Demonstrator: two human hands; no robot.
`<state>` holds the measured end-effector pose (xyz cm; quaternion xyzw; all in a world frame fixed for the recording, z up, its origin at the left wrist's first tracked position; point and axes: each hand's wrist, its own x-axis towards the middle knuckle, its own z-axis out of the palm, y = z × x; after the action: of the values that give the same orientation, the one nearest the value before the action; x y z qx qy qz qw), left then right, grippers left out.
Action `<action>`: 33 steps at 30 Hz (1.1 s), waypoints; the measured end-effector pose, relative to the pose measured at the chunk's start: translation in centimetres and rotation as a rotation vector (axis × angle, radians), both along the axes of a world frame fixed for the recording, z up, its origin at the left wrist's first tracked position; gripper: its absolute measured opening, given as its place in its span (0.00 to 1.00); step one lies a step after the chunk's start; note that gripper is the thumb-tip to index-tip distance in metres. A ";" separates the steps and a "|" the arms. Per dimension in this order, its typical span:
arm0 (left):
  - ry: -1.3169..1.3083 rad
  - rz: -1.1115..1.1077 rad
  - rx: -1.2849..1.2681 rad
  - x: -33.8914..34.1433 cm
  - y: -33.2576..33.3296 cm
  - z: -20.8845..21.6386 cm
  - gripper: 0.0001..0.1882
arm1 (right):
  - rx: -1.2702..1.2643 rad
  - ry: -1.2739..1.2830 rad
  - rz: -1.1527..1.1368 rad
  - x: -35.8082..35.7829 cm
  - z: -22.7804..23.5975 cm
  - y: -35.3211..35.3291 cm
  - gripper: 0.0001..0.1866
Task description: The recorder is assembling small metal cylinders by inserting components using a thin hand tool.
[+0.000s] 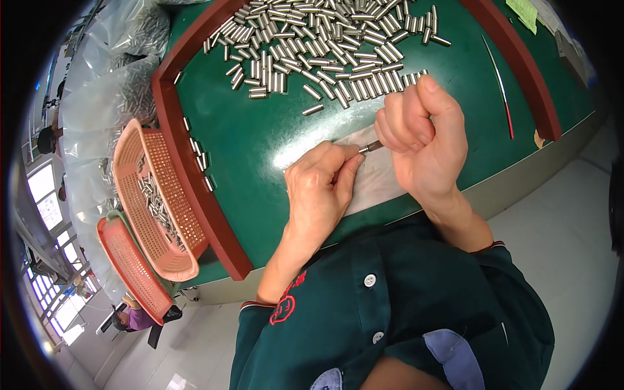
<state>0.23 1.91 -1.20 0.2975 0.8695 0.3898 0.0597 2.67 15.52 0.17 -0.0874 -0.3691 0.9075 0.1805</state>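
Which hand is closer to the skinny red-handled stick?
Right. The right hand is left of the red-handled stick; the left hand is farther left, beyond the right hand.

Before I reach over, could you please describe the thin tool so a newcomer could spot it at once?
On the green table, find the red-brown rail on the right. Between it and the right hand lies the tool, alone. Unlike the short metal pins heaped farther away, it is long and slender, with a red near end.
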 end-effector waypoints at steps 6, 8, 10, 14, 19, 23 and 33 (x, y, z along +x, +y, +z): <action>-0.018 0.006 0.000 0.0 0.0 0.1 0.03 | 0.049 0.006 0.002 0.1 0.1 -0.4 0.22; -0.034 0.004 0.002 -0.1 0.0 0.1 0.03 | 0.081 0.010 0.006 0.1 0.2 -0.5 0.23; -0.069 0.019 0.036 0.0 0.0 0.0 0.03 | 0.125 0.005 0.005 0.3 0.2 -0.7 0.23; -0.078 0.002 0.045 -0.3 0.0 0.2 0.03 | 0.236 -0.061 -0.001 0.3 0.8 -1.3 0.22; -0.070 -0.052 0.017 -0.7 0.0 0.2 0.04 | 0.435 -0.138 -0.012 0.3 0.6 -1.4 0.22; -0.025 -0.056 0.007 -0.4 0.0 0.7 0.04 | 0.370 -0.015 -0.041 0.6 0.3 -2.0 0.21; -1.101 0.031 1.053 -2.1 -2.3 1.6 0.05 | 0.181 0.150 -0.130 1.3 -0.7 -1.5 0.21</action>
<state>-1.84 -0.36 0.45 0.0371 0.4177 0.8460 0.3294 4.02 13.98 -0.49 -0.0265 -0.4286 0.8608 0.2732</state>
